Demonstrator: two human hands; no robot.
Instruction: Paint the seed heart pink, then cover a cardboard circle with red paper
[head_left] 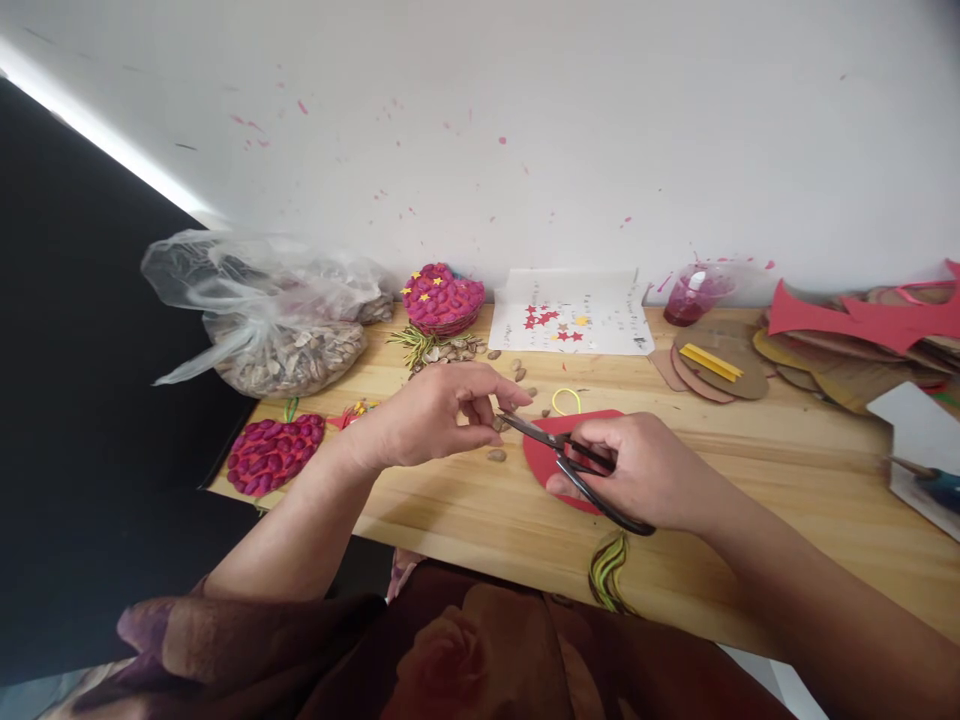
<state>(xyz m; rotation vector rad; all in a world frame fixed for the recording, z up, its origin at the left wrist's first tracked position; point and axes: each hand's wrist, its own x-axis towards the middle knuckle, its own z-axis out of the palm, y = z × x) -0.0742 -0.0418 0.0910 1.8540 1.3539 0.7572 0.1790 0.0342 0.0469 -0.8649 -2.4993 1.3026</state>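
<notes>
My right hand (637,470) grips a pair of scissors (529,430) by the black handles. The handles are spread, and the blades point left toward my other hand. My left hand (457,415) is raised over the table with its fingers curled in near the thumb, close to the scissor tips. Whatever small thing it pinches is too small to make out. Beneath my right hand lies a flat red cutout (540,465), partly covered. A thin yellow loop (566,402) touches its top edge. Green and brown yarn strands (611,572) hang at the table's front edge.
A plastic bag of shells (292,350) stands back left. A purple-pink shell-covered piece (276,455) lies left, and another (442,300) stands at the back. A paper with star cutouts (570,315), a cup (694,295), and cardboard pieces (817,360) line the wall side.
</notes>
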